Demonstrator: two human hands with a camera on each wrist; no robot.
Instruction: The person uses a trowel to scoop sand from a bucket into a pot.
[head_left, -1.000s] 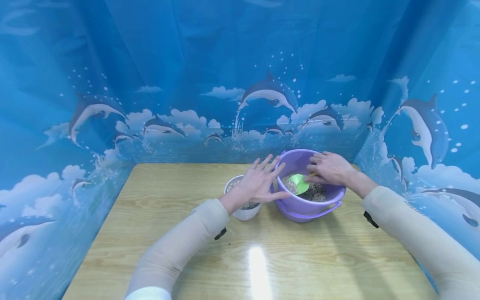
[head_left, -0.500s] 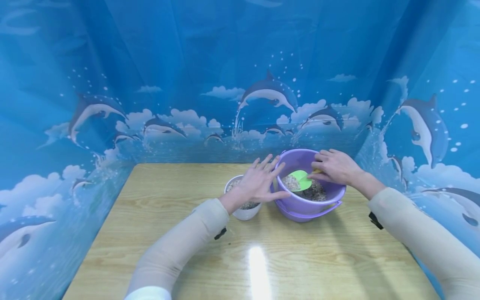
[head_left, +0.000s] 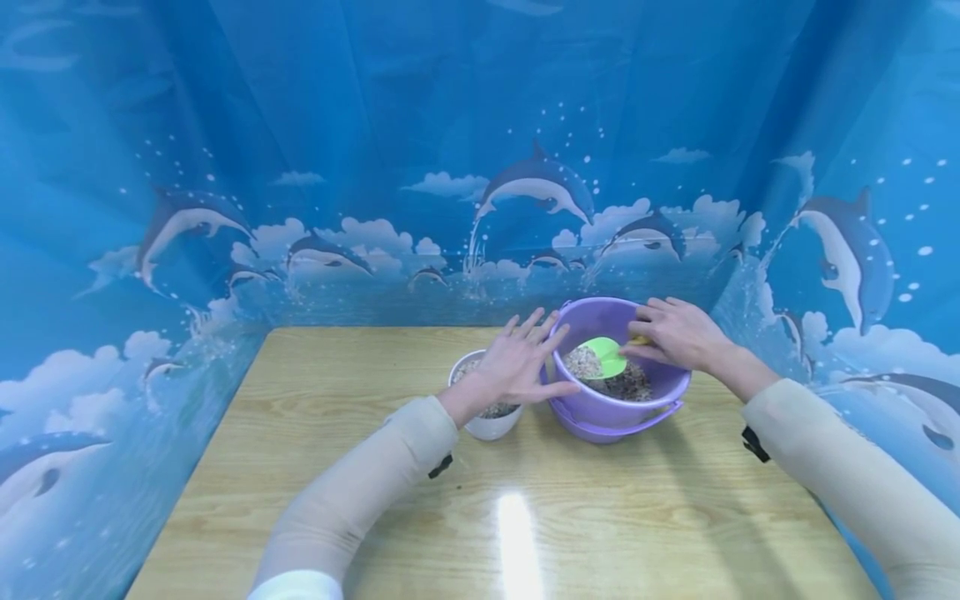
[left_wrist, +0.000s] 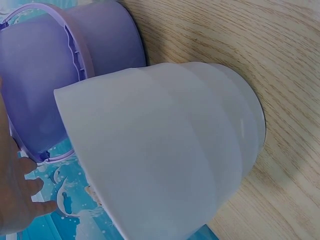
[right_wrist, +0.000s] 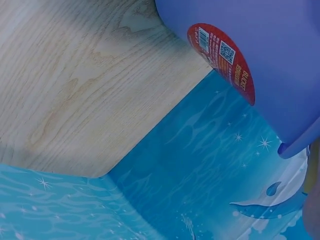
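Note:
Inside the purple bucket point(head_left: 611, 414), my right hand point(head_left: 678, 335) grips the yellow handle of a green hand shovel point(head_left: 612, 358). Its blade carries a heap of pale, coarse grains point(head_left: 582, 363), above a darker grainy mix point(head_left: 633, 385) in the bucket. My left hand point(head_left: 517, 364) has its fingers spread at the bucket's left rim; whether it presses on the rim I cannot tell. Its wrist passes over a white pot point(head_left: 491, 428) filled with similar grains. In the left wrist view the white pot point(left_wrist: 155, 145) covers much of the picture, beside the purple bucket point(left_wrist: 30, 65).
Both containers stand on a wood-grain table point(head_left: 360, 467) towards its back edge. A blue curtain point(head_left: 420, 100) printed with dolphins rises behind and at both sides. A red label point(right_wrist: 225, 62) is stuck on the bucket's side. Tiny specks lie in front of the pot.
My right hand has drawn slightly up and to the right. The shovel has come up with it, and its load of grains shows more clearly. My left hand has stayed put.

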